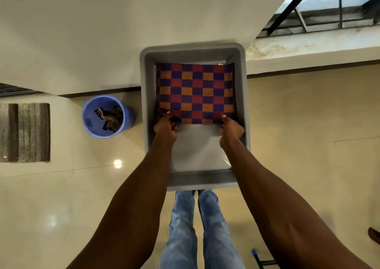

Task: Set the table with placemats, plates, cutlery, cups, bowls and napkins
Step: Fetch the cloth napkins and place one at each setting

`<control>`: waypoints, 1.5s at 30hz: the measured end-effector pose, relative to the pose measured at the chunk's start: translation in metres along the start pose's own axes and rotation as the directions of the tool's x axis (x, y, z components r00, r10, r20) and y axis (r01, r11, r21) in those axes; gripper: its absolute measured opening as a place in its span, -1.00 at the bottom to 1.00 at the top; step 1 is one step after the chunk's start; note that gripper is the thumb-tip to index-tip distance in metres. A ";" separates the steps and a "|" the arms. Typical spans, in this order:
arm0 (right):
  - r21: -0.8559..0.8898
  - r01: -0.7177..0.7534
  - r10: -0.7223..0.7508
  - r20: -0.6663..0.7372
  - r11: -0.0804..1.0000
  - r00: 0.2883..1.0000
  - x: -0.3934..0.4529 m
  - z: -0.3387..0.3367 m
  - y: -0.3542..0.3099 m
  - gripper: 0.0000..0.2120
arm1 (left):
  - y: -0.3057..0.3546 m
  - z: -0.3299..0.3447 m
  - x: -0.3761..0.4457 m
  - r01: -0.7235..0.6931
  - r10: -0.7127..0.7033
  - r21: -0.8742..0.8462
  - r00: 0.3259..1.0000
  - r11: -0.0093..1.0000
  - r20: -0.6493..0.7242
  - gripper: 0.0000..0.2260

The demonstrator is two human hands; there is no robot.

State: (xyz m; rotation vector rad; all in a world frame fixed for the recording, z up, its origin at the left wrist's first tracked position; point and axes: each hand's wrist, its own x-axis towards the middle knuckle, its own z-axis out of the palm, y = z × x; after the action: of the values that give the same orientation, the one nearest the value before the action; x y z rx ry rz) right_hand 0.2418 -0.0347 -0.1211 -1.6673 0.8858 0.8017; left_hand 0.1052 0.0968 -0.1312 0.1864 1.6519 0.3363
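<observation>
Placemat (196,93) in tub (144,83) (bucket (102,116) to its left)

The placemat (196,93) hides the far floor of the tub (144,104).

No text, label, brand, number or sign can be read anywhere.

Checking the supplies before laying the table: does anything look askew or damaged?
Nothing stands out. The checkered red, purple and orange placemat lies flat and intact in the grey plastic tub, both hands pinching its near edge.
</observation>
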 end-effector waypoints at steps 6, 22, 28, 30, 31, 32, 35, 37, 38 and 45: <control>0.002 0.066 -0.066 -0.078 0.998 0.995 -0.028 -0.003 -0.012 -0.83 | 0.010 0.001 -0.038 -0.152 0.150 -0.121 0.988 0.981 -0.029 -0.66; -0.263 0.430 -0.413 0.120 0.864 0.903 -0.199 -0.090 -0.061 -0.88 | 0.030 -0.050 -0.217 -0.547 0.641 0.504 0.767 0.669 -0.020 -0.80; -0.256 0.626 -0.557 0.295 0.737 0.776 -0.224 -0.098 -0.059 -0.92 | 0.022 -0.056 -0.247 -0.688 0.681 0.540 0.684 0.485 0.261 -0.79; -0.235 0.659 -0.577 0.336 0.714 0.745 -0.230 -0.095 -0.059 -0.91 | 0.019 -0.053 -0.254 -0.711 0.664 0.548 0.669 0.441 0.333 -0.78; -0.230 0.679 -0.589 0.355 0.698 0.726 -0.232 -0.092 -0.059 -0.90 | 0.017 -0.050 -0.257 -0.724 0.660 0.541 0.659 0.428 0.360 -0.80; -0.230 0.699 -0.599 0.380 0.677 0.705 -0.233 -0.090 -0.060 -0.89 | 0.016 -0.046 -0.261 -0.736 0.655 0.536 0.649 0.413 0.386 -0.82; -0.249 0.754 -0.603 0.473 0.608 0.642 -0.239 -0.084 -0.062 -0.88 | 0.012 -0.040 -0.271 -0.772 0.637 0.514 0.617 0.373 0.463 -0.88; -0.238 0.788 -0.607 0.525 0.568 0.597 -0.243 -0.082 -0.064 -0.89 | 0.012 -0.037 -0.280 -0.799 0.634 0.461 0.592 0.385 0.497 -0.87; -0.221 0.804 -0.614 0.545 0.552 0.571 -0.245 -0.082 -0.065 -0.90 | 0.013 -0.036 -0.282 -0.805 0.632 0.448 0.588 0.390 0.505 -0.85; -0.136 0.862 -0.655 0.596 0.487 0.464 -0.256 -0.087 -0.070 -0.87 | 0.017 -0.030 -0.286 -0.800 0.608 0.453 0.596 0.393 0.524 -0.88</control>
State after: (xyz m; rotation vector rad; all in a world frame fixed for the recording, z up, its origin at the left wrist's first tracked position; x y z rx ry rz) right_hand 0.1803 -0.0633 0.1497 -1.8588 -0.5016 0.6848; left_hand 0.1060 0.0187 0.1463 1.4904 1.2441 0.3318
